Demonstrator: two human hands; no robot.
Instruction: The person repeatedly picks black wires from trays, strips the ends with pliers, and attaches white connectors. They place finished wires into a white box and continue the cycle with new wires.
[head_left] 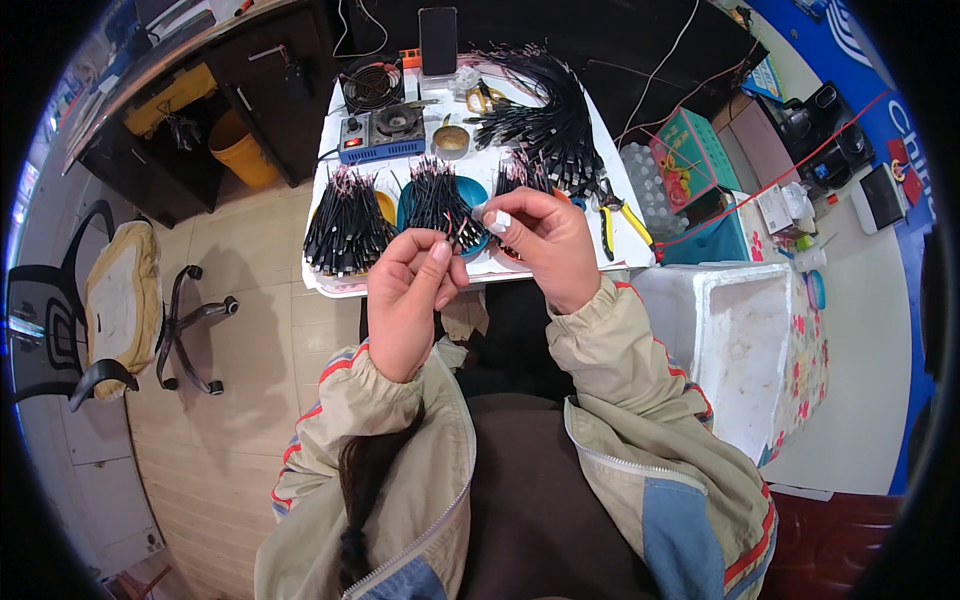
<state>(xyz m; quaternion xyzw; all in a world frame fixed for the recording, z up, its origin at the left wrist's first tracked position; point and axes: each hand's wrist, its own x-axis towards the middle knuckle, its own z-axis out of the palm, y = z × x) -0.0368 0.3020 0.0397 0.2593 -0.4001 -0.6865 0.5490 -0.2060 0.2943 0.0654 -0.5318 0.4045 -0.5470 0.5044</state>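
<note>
My left hand [408, 295] and my right hand [538, 243] are raised together in front of a small white table [470, 270]. Between their fingertips they pinch a short thin cable [462, 233] with red and dark wire ends. Just beyond the hands a bundle of black cables [437, 196] lies over a blue dish [470, 190]. Another bundle of black cables [343, 222] lies at the table's left, and a large heap of black cables [548, 112] covers the far right.
On the table's far side stand a blue solder pot unit [385, 135], a small round tin [451, 141], a black fan [371, 84] and an upright phone [437, 40]. Yellow-handled pliers [620, 212] lie right. A white foam box [735, 340] sits right, an office chair [110, 305] left.
</note>
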